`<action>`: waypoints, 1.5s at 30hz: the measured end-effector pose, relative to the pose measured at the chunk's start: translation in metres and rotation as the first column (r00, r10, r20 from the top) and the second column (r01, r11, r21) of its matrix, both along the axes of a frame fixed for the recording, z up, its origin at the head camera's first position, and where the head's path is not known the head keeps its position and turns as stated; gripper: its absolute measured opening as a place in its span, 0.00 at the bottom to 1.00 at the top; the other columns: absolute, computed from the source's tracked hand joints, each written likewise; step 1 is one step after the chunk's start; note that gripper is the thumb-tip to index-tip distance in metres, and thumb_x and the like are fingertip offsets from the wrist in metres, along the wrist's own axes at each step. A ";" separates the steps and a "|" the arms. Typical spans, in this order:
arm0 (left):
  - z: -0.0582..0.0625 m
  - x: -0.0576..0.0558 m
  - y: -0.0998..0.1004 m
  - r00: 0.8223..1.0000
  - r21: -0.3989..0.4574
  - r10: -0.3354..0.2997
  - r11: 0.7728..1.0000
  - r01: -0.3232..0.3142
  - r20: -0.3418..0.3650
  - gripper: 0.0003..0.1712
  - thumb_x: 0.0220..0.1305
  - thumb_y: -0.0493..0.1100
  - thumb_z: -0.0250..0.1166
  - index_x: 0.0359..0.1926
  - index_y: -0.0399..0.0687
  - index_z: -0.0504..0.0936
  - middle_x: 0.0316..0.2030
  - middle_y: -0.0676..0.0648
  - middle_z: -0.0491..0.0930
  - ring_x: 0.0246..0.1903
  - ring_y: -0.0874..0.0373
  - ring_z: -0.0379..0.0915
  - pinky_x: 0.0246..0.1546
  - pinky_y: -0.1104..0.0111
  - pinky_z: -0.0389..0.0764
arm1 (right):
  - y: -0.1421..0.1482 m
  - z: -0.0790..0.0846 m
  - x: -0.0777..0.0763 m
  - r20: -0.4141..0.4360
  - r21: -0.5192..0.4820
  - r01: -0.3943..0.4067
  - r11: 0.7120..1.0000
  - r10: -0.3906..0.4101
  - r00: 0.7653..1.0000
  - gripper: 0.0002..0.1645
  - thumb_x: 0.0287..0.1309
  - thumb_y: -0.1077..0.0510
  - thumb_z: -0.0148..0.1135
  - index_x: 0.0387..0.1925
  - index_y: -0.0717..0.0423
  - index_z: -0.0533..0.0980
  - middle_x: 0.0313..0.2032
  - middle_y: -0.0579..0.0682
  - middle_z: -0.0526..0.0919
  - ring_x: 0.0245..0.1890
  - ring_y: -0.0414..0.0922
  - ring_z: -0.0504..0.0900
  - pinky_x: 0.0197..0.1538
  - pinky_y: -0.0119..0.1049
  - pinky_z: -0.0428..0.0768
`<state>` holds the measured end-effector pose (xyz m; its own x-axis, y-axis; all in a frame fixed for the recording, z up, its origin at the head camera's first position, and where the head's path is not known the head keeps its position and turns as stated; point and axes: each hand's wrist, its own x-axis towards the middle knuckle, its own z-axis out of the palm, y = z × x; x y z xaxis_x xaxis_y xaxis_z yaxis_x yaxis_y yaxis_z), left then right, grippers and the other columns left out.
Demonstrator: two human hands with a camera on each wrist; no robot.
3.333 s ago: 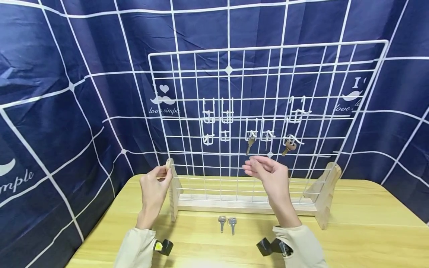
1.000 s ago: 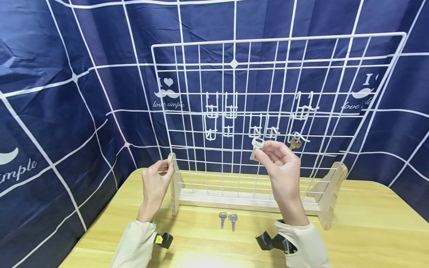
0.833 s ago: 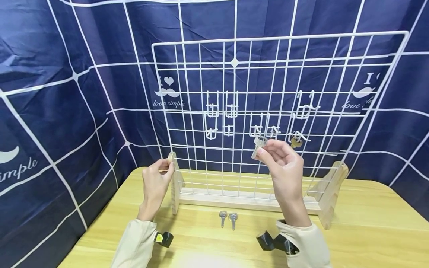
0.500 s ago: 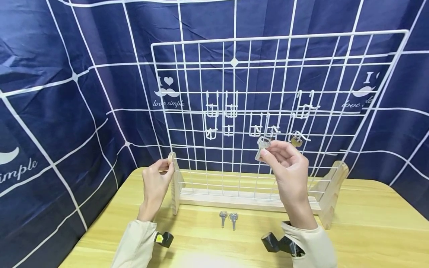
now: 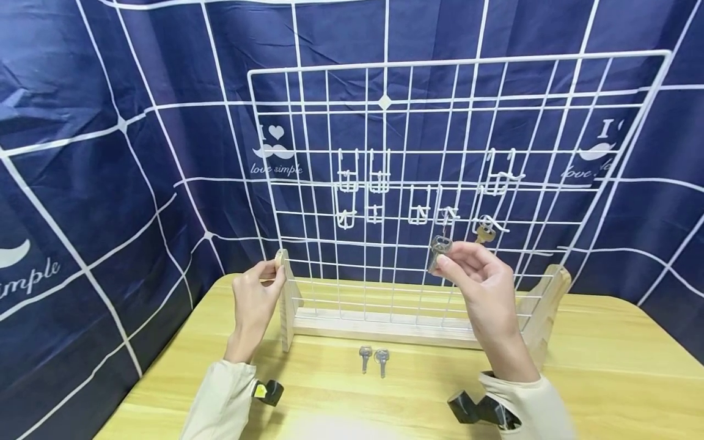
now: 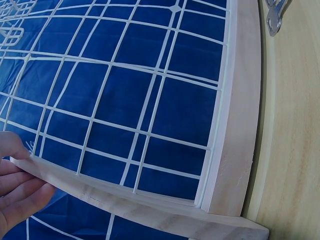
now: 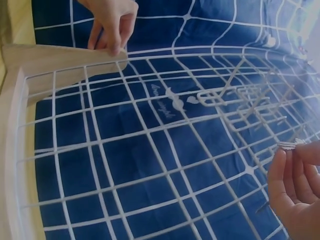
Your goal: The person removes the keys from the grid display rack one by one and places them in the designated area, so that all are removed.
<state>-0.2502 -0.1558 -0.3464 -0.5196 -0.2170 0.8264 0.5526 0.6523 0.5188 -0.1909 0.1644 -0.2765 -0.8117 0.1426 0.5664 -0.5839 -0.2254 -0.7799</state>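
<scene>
In the head view my right hand (image 5: 486, 290) pinches a metal key (image 5: 440, 245) between thumb and fingers, just in front of the white wire grid (image 5: 456, 60). The key is off the hooks, a little below the lower wire hook (image 5: 420, 212). Another hook (image 5: 447, 214) just right of that one bears a ring; whatever hangs from it is mostly hidden. Farther right, a brass-coloured key (image 5: 486, 233) hangs from a hook. My left hand (image 5: 254, 302) grips the top of the grid's left wooden upright (image 6: 115, 200), as both wrist views also show.
Two keys (image 5: 365, 359) lie side by side on the wooden table (image 5: 330, 403), in front of the rack's wooden base bar (image 5: 379, 330). Several wire hooks (image 5: 348, 173) without keys hang on the grid's left half. Behind stands a blue curtain (image 5: 165, 73) with white lines.
The right hand has taken hold of the key that hung on the lower middle hook and brought it off, then right and slightly down. The left hand keeps its grip on the upright.
</scene>
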 end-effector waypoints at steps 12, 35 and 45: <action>0.001 0.001 0.000 1.000 0.001 -0.001 1.000 0.001 0.000 0.03 0.53 0.28 0.65 0.30 0.29 0.84 0.23 0.37 0.84 0.23 0.47 0.83 0.24 0.64 0.84 | 0.016 -0.015 0.000 0.053 0.102 -0.020 0.995 0.014 0.998 0.09 0.55 0.76 0.61 0.35 0.62 0.77 0.32 0.48 0.85 0.31 0.39 0.85 0.41 0.32 0.85; 0.001 0.000 -0.001 0.999 -0.027 0.023 0.999 -0.024 -0.034 0.03 0.52 0.29 0.66 0.28 0.29 0.84 0.22 0.39 0.84 0.20 0.50 0.82 0.23 0.73 0.83 | 0.031 -0.060 -0.001 0.160 0.264 -0.118 0.957 0.077 0.984 0.08 0.56 0.74 0.61 0.38 0.66 0.73 0.31 0.46 0.82 0.31 0.39 0.84 0.40 0.34 0.85; 0.001 0.000 -0.001 1.000 -0.021 0.020 1.000 -0.020 0.005 0.04 0.52 0.30 0.68 0.29 0.29 0.84 0.22 0.39 0.84 0.21 0.50 0.82 0.24 0.78 0.82 | 0.029 -0.082 -0.003 0.342 0.280 -0.219 0.935 0.116 0.933 0.11 0.56 0.72 0.60 0.41 0.71 0.71 0.31 0.48 0.82 0.30 0.41 0.84 0.41 0.37 0.86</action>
